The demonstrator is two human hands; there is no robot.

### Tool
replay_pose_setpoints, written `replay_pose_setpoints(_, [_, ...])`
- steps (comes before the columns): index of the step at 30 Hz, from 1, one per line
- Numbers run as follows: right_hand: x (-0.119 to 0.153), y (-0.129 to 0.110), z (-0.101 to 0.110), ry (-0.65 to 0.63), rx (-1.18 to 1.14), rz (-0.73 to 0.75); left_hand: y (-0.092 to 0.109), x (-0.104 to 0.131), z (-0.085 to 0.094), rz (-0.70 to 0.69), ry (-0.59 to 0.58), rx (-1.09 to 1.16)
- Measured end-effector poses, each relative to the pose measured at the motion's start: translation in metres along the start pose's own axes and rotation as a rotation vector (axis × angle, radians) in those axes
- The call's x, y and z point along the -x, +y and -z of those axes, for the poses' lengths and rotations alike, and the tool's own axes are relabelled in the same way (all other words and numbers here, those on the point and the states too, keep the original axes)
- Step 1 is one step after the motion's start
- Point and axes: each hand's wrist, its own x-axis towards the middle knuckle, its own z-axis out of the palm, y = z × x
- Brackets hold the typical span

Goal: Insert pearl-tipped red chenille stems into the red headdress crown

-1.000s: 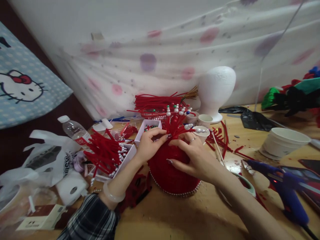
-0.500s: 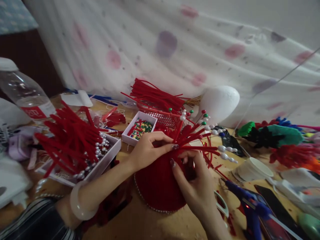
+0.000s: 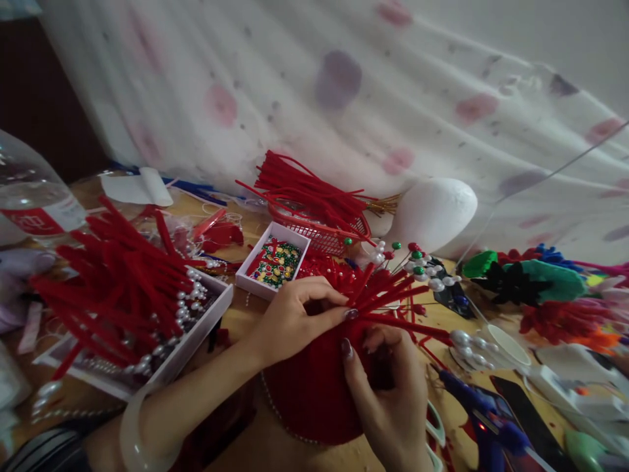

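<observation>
A red rounded piece [image 3: 314, 393] edged with small pearls stands on the table in front of me. Red fuzzy stems [image 3: 388, 292] fan out from its top to the right, among white pearls and green and red beads on thin stalks. My left hand [image 3: 304, 314] pinches the base of these stems between thumb and fingers. Just to the right, my right hand [image 3: 388, 387] is at the side of the red piece, its thumb and curled fingers apart; the space between them is dark, and I make out nothing held there.
A white box [image 3: 211, 314] of red stems and pearls lies left, a small bead box [image 3: 272, 262] behind. Beyond are a red basket [image 3: 319, 236] and white foam form [image 3: 435, 210]. At right: a cup [image 3: 506, 347], a blue glue gun [image 3: 484, 416] and coloured flowers [image 3: 565, 308].
The view has shifted slightly. The pearl-tipped stems on the right now point lower, and my right hand has moved down a little. My left hand keeps its pinch.
</observation>
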Motion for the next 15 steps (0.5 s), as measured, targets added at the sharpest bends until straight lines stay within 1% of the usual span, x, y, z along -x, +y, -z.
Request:
replay_pose_setpoints(7, [0.0031,-0.0006,0.0002,0.012,0.030,0.028,-0.0002,-0.0004,-0.0002,-0.016,-0.020,-0.026])
replay_pose_setpoints(11, [0.0033,-0.0018,0.0003,-0.003,0.048,0.048,0.0023,-0.0002,-0.0008,-0.027,-0.036,-0.037])
replay_pose_setpoints(13, [0.0031,-0.0028,-0.0004,0.024,0.061,0.045,0.0034,0.0001,-0.0006,-0.025,-0.036,-0.050])
replay_pose_setpoints(15, [0.0038,-0.0019,-0.0007,0.055,0.044,0.002,0.0032,0.0008,-0.0004,-0.023,-0.031,-0.063])
